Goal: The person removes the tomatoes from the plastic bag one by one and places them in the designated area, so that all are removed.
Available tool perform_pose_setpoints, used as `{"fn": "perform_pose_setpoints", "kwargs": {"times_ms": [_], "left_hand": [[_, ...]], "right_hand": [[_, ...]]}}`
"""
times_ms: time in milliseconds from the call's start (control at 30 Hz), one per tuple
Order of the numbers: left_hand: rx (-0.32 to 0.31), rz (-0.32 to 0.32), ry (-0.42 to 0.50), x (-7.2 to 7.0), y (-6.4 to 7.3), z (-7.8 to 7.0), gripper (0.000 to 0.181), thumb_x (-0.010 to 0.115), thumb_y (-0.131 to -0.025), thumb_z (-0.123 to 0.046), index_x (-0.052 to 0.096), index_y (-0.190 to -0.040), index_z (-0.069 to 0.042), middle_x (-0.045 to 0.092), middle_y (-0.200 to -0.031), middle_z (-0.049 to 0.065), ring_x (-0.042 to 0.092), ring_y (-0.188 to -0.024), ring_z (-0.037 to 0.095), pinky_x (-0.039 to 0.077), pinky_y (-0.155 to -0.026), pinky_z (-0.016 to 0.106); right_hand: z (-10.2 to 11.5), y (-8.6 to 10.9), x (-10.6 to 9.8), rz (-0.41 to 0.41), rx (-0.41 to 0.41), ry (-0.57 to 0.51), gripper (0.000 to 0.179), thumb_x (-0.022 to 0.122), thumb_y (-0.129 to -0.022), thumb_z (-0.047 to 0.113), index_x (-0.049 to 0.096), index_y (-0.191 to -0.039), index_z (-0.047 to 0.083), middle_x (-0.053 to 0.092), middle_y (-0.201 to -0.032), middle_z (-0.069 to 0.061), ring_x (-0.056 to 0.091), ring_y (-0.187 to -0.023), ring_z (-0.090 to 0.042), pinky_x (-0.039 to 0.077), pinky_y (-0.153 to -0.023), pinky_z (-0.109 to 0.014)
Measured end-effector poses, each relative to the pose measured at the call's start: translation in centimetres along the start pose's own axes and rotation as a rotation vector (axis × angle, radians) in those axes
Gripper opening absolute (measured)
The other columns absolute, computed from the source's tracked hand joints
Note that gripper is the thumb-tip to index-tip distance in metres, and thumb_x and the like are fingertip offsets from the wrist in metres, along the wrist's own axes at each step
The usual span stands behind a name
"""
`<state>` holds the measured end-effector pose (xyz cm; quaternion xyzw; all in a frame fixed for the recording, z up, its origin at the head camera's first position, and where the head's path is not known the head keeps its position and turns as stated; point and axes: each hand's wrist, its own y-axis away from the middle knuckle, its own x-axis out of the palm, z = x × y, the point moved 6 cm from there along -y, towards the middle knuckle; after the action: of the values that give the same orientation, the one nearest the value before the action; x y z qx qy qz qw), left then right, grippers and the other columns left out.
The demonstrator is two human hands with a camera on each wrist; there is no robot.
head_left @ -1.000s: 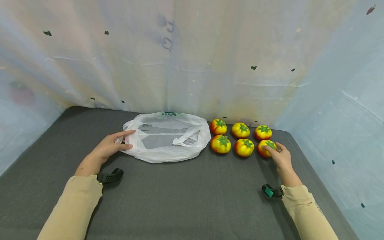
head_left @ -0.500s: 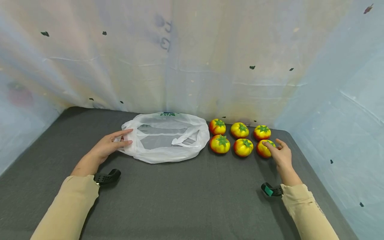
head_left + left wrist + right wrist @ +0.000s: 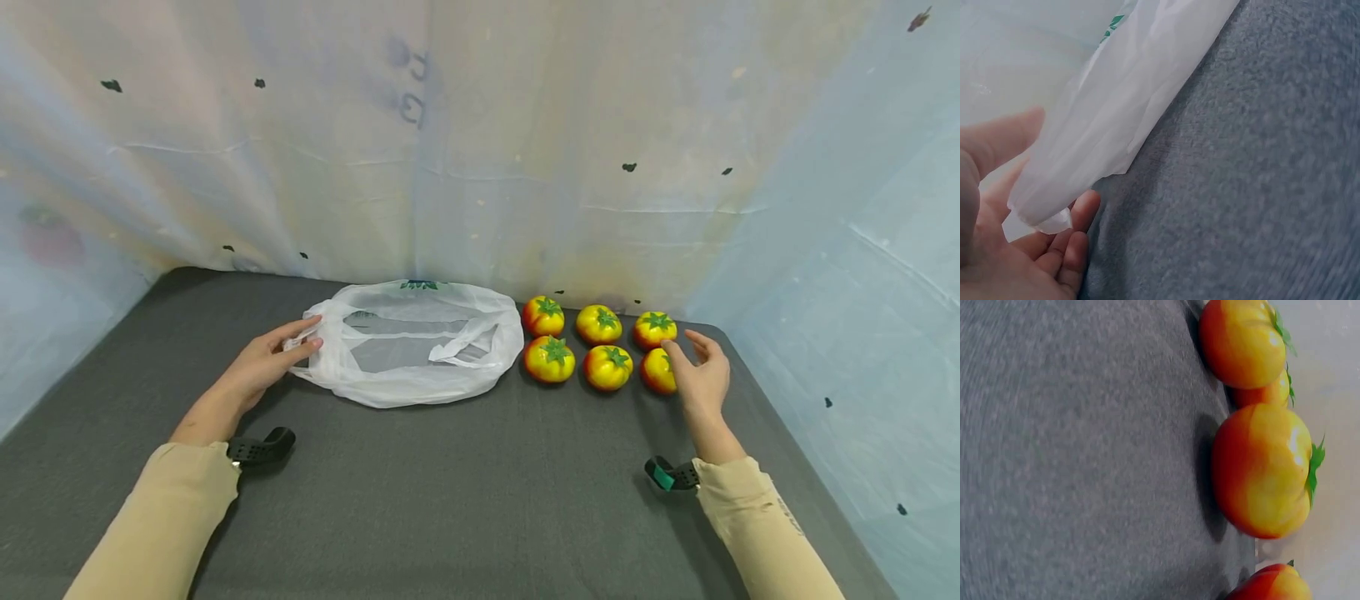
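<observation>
At the left end of a white plastic bag, my left hand has thumb and finger spread apart at the bag's edge. In the left wrist view, loosely bent fingers lie under the crumpled tip of the bag, while another finger stands off it. Right of the bag sit several yellow-red tomatoes with green leafy tops, in two rows of three. My right hand hovers by the front right tomato, covering part of it, fingers parted. No fingers show in the right wrist view, only tomatoes.
The dark grey tabletop reaches back to a pale hanging sheet. A bluish sheet closes off the right side. The bag lies with its mouth spread wide, a loose white handle inside its right part.
My right hand has lifted off the front right tomato, its thumb now higher and away from the leaves. My left hand has drawn slightly left along the bag's edge. The tomatoes stay put.
</observation>
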<state>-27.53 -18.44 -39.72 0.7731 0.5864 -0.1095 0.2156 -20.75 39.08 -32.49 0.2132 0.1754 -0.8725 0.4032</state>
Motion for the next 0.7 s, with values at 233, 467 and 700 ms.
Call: {"fn": "perform_pose_setpoints", "kwargs": {"times_ms": [233, 467, 700], "left_hand": [[-0.013, -0.026, -0.032, -0.6, 0.1, -0.1, 0.077, 0.051, -0.093, -0.054, 0.021, -0.154, -0.019, 0.007, -0.159, 0.024, 0.005, -0.143, 0.049, 0.017, -0.109, 0.067], [-0.019, -0.096, -0.049, -1.2, 0.8, -0.2, 0.072, 0.05, -0.096, -0.049, 0.022, -0.153, -0.016, 0.028, -0.149, 0.028, 0.027, -0.134, 0.045, 0.031, -0.102, 0.061], [0.082, -0.194, -0.185, -1.6, 1.5, -1.6, 0.064, 0.049, -0.098, -0.04, 0.031, -0.15, -0.008, 0.043, -0.132, 0.026, 0.042, -0.12, 0.042, 0.042, -0.088, 0.053]], "right_hand": [[1.6, 0.8, 0.3, -0.061, -0.135, -0.024, 0.047, 0.061, -0.091, 0.028, 0.055, -0.131, 0.004, 0.045, -0.136, -0.018, 0.042, -0.132, -0.032, 0.032, -0.112, -0.047], [3.0, 1.9, 1.7, -0.038, -0.301, 0.003, 0.042, 0.064, -0.09, 0.021, 0.058, -0.125, 0.0, 0.046, -0.13, -0.021, 0.043, -0.122, -0.036, 0.035, -0.107, -0.05], [3.7, 2.4, 2.7, -0.015, -0.312, -0.021, 0.039, 0.064, -0.09, 0.021, 0.06, -0.122, 0.001, 0.048, -0.127, -0.02, 0.046, -0.119, -0.036, 0.036, -0.105, -0.048]]}}
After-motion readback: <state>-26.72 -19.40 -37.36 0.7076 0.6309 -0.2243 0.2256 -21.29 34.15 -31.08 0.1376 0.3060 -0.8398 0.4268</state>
